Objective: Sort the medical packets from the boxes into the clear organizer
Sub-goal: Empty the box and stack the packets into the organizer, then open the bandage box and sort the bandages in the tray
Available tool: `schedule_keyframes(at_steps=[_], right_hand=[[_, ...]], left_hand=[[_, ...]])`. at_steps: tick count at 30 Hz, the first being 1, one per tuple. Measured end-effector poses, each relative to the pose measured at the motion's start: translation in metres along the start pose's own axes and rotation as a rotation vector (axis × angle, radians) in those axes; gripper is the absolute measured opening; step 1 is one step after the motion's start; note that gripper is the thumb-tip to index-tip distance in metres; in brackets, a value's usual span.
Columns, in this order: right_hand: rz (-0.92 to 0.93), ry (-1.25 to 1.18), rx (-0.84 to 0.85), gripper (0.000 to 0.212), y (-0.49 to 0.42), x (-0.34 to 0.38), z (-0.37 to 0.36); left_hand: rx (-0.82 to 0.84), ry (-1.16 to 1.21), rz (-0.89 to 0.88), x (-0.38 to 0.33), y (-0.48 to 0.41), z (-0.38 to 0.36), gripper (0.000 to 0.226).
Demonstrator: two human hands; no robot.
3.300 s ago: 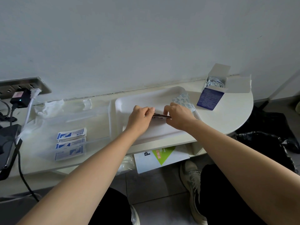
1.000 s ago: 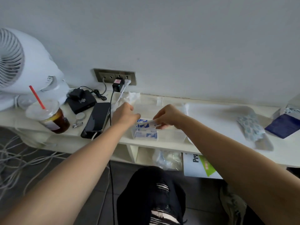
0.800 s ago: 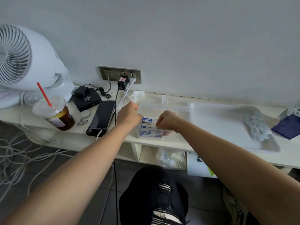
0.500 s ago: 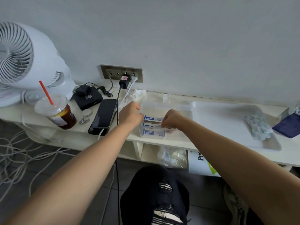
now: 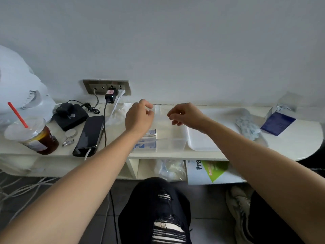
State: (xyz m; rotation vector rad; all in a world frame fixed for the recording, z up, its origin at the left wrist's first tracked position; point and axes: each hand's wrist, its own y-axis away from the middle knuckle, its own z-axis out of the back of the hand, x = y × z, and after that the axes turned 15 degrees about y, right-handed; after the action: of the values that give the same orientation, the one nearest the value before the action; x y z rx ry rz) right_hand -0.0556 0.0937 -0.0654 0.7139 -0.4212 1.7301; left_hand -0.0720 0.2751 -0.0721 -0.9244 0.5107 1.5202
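Observation:
The clear organizer (image 5: 176, 142) stands on the white shelf between my arms. Blue-and-white packets (image 5: 146, 144) lie stacked in its left compartment, partly hidden by my left forearm. My left hand (image 5: 139, 117) hovers above the organizer's left side with loosely curled fingers and holds nothing. My right hand (image 5: 186, 115) hangs above its right side, also empty with relaxed fingers. Further right, a pile of blue-patterned packets (image 5: 248, 127) lies on the white tray (image 5: 200, 144). An open blue box (image 5: 277, 122) with packets inside stands at the far right.
Left of the organizer lie a black phone (image 5: 90, 134) on a cable, a black box (image 5: 70, 117), and a drink cup with a red straw (image 5: 33, 136). A wall socket (image 5: 107, 87) with plugs is behind. A white fan (image 5: 17, 85) fills the far left.
Both hands brought a packet from the tray to the organizer's left compartment, set it on the stack, let go and lifted apart above the organizer.

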Motion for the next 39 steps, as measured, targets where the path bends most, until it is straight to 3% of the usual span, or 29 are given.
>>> schedule_keyframes(at_steps=[4, 10, 15, 20, 23, 28, 30, 35, 39], right_hand=[[-0.089, 0.036, -0.184, 0.017, 0.028, -0.047, 0.053], [-0.410, 0.204, -0.415, 0.020, 0.072, -0.151, 0.123], [-0.570, 0.334, -0.479, 0.049, 0.092, -0.208, 0.152], [-0.513, 0.423, -0.770, 0.058, 0.094, -0.232, 0.166], [-0.552, 0.482, -0.657, 0.062, 0.091, -0.242, 0.175], [-0.614, 0.440, -0.573, 0.020, 0.090, -0.253, 0.169], [-0.600, 0.395, -0.614, 0.022, 0.091, -0.255, 0.166], [-0.426, 0.364, -0.799, 0.009, 0.101, -0.258, 0.168], [-0.170, 0.258, -0.893, 0.011, 0.108, -0.244, 0.177]], left_hand=[[0.178, 0.121, -0.086, -0.048, 0.005, -0.052, 0.017], [0.519, 0.210, -0.109, -0.110, 0.025, -0.152, 0.024], [0.671, 0.199, -0.107, -0.146, 0.033, -0.218, 0.031], [0.695, 0.170, -0.088, -0.161, 0.027, -0.264, 0.030], [0.698, 0.161, -0.046, -0.160, 0.023, -0.278, 0.031], [0.714, 0.169, 0.010, -0.158, 0.022, -0.290, 0.030], [0.724, 0.195, 0.028, -0.159, 0.023, -0.291, 0.029], [0.716, 0.323, 0.095, -0.163, 0.025, -0.288, 0.027], [0.656, 0.506, 0.202, -0.169, 0.021, -0.280, 0.042]])
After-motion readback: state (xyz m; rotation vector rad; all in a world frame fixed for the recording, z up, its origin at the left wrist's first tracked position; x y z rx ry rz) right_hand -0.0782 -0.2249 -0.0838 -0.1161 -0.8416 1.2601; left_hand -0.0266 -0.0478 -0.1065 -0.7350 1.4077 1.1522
